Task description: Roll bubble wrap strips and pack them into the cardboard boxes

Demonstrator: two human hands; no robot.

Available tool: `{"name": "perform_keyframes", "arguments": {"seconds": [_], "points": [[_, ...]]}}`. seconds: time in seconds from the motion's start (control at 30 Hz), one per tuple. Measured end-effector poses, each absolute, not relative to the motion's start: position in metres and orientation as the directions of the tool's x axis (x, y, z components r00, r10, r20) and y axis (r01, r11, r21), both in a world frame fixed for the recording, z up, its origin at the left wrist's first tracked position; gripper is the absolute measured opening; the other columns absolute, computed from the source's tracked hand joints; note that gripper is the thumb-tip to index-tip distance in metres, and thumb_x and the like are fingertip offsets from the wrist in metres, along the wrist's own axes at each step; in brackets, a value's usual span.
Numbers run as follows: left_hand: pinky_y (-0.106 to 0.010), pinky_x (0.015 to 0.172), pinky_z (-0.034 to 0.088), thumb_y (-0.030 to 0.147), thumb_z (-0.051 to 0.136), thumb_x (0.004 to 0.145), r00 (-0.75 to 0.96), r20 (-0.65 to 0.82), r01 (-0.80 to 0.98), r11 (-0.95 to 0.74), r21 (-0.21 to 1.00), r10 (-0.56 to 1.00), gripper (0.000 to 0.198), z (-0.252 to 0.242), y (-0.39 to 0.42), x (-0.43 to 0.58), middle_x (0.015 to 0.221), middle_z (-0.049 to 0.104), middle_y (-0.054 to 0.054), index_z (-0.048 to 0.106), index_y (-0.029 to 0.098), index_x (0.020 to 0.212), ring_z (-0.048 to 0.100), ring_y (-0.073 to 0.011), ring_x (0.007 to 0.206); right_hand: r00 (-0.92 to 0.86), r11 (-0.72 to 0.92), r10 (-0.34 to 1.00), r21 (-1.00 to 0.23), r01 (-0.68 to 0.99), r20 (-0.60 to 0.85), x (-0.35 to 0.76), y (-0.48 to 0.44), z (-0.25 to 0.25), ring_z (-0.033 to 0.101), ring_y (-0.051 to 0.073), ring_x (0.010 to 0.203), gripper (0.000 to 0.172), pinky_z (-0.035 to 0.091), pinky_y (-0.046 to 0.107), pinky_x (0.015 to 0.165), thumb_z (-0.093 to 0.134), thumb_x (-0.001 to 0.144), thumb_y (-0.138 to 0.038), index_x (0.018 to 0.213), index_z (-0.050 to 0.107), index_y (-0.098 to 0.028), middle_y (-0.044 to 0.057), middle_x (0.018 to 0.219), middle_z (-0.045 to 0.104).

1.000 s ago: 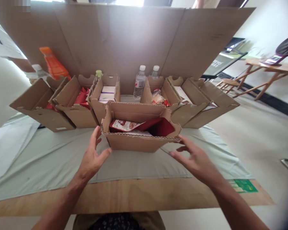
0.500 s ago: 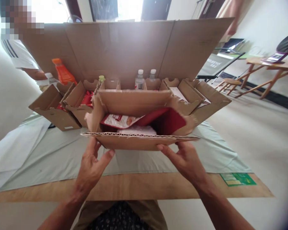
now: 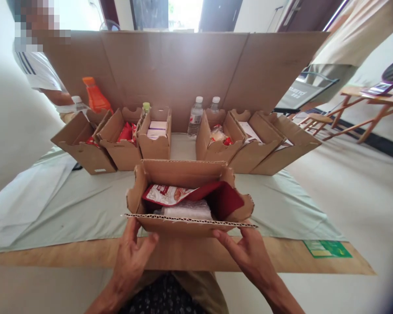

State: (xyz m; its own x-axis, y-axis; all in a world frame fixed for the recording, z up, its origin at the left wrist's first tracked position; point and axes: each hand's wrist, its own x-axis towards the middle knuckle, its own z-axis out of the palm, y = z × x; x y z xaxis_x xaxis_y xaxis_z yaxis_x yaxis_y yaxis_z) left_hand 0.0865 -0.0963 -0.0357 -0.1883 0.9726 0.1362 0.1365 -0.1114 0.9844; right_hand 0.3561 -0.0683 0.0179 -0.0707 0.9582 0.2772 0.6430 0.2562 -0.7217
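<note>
An open cardboard box (image 3: 180,172) sits near the table's front edge, with a red and white snack packet (image 3: 170,195) and a pale wrapped pack (image 3: 188,210) inside. My left hand (image 3: 132,257) grips its front left underside, fingers curled against the cardboard. My right hand (image 3: 247,253) holds the front right underside the same way. Both thumbs press on the front wall.
Behind stands a row of open cardboard boxes (image 3: 152,144) with packets, plus water bottles (image 3: 195,117), an orange bottle (image 3: 96,97) and a tall cardboard screen (image 3: 180,69). A person's arm (image 3: 52,93) is at the back left, another person (image 3: 340,39) at the back right. Wooden chairs (image 3: 363,113) stand right.
Both hands closed on the box, lifted it and brought it toward me to the table's front edge. A gap now shows in the row of boxes.
</note>
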Motion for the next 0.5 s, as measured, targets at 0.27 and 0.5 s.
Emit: {"name": "perform_keyframes", "arguments": {"seconds": [0.27,0.5], "points": [[-0.049,0.117,0.043,0.037,0.072,0.083,-0.022,0.294,0.121,-0.290,0.949,0.955,0.064,-0.008,0.017,0.084,0.143,0.061,-0.013,0.053,0.019,0.141,0.057,-0.0320,0.133,0.001,0.318,0.897,-0.645,0.695,0.443,0.347,-0.091,-0.021,0.071,0.031,0.107,0.061,0.064,0.040,0.080,0.062,0.097,-0.048,0.148,0.049,-0.016,0.019,0.132,0.067],[-0.059,0.121,0.035,0.049,0.069,0.091,-0.091,0.213,0.230,-0.188,0.955,0.973,0.078,-0.033,-0.010,0.078,0.165,0.040,-0.013,0.035,0.029,0.158,0.043,-0.0353,0.149,-0.060,0.398,0.861,-0.597,0.696,0.504,0.366,-0.120,-0.053,0.068,0.027,0.117,0.041,0.062,0.042,0.091,0.059,0.100,-0.025,0.140,0.056,-0.028,0.011,0.134,0.066]]}}
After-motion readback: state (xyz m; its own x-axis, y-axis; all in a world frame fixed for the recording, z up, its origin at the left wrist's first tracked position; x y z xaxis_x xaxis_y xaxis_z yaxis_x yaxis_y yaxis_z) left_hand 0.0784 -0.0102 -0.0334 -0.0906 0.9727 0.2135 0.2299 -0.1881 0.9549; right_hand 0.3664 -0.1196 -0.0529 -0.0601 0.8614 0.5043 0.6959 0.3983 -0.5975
